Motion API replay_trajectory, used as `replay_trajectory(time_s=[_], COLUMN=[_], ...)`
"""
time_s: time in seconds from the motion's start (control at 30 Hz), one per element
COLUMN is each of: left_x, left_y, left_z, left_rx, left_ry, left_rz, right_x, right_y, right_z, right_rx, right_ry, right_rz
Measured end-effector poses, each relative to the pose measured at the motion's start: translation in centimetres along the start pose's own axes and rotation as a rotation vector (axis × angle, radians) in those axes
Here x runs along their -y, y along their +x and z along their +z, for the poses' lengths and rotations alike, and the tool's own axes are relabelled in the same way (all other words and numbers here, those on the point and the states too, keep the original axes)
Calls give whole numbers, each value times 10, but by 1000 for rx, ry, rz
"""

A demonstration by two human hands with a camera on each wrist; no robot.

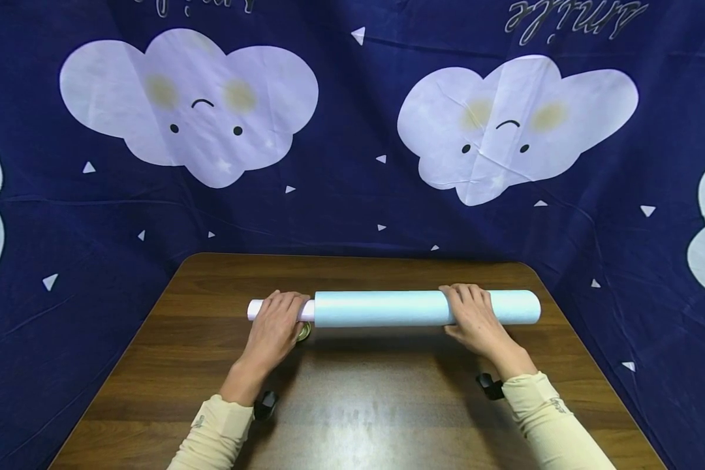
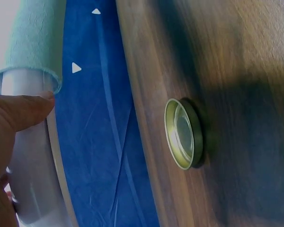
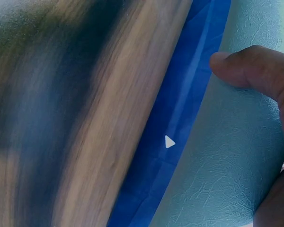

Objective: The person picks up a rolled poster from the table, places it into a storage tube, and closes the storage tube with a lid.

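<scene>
A long light blue tube (image 1: 382,308) with a finely creased, leather-like surface is held level above the table. Out of its left end comes a narrower pale, whitish tube (image 1: 255,309). My left hand (image 1: 277,320) grips this pale tube close to the blue tube's mouth, the thumb lying across it in the left wrist view. Right of the blue tube's middle, my right hand (image 1: 474,318) grips it from above. A shallow round gold-coloured metal lid (image 2: 183,134) rests on the table below my left hand. How far the pale tube reaches inside is hidden.
The brown wooden table (image 1: 352,391) has rounded far corners. Behind it and on both sides hangs a dark blue cloth (image 1: 352,163) printed with clouds and small white triangles. Black wrist devices (image 1: 266,405) sit below both hands.
</scene>
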State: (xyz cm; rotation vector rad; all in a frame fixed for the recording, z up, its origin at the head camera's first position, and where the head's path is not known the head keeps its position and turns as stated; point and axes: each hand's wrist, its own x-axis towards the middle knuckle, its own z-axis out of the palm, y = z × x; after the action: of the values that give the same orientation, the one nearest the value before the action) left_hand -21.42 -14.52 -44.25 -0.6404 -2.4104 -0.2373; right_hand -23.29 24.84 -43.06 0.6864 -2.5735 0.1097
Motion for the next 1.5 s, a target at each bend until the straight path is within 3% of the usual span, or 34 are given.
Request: replay_trajectory(time_s=[0.67, 1.07, 1.5], left_x=[-12, -13, -5], left_y=[5, 4, -2], left_z=[3, 2, -19], left_rx=[21, -4, -6], left_ry=[69, 77, 29], left_rz=[-8, -9, -22], right_x=[0, 0, -4], right_y=[0, -1, -3], right_z=[-1, -2, -2], right_rx=[19, 36, 11], right_ry=[-8, -3, 3], right_rz=[11, 32, 23])
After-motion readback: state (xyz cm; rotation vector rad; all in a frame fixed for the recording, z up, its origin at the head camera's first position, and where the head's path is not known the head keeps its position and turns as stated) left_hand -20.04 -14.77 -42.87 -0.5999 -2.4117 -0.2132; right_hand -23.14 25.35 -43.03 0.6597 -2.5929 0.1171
